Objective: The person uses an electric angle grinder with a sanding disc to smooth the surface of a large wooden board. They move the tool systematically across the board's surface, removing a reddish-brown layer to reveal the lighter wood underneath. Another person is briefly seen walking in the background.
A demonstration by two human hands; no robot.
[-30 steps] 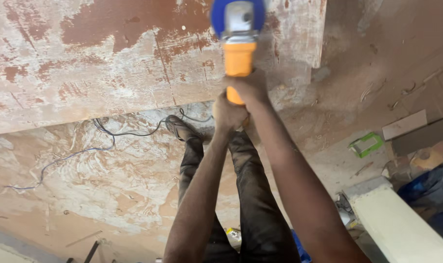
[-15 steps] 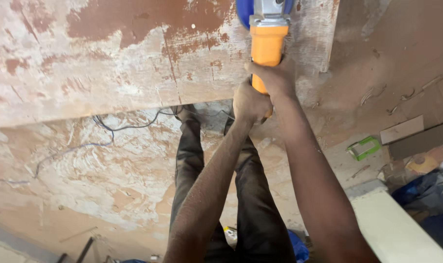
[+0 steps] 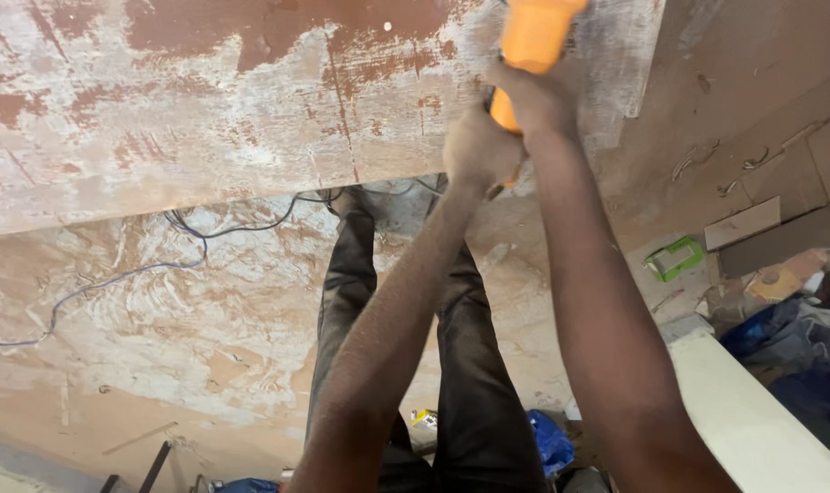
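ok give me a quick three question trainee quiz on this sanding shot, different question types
1. True or false: both hands hold the orange power tool.
2. Multiple choice: the dark cable lies (a) on the dusty floor under the board, (b) coiled on the white plank, (c) over the person's arm.
3. Fill in: the small green object lies on the floor to the ____ of the person's legs.

Key: 1 true, left hand and right hand both grip its body. 2 a. 3 right.

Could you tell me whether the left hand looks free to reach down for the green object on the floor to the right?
Probably not as things stand: the left hand is wrapped round the orange power tool with the right hand, and the green object lies well below, beyond the right arm.
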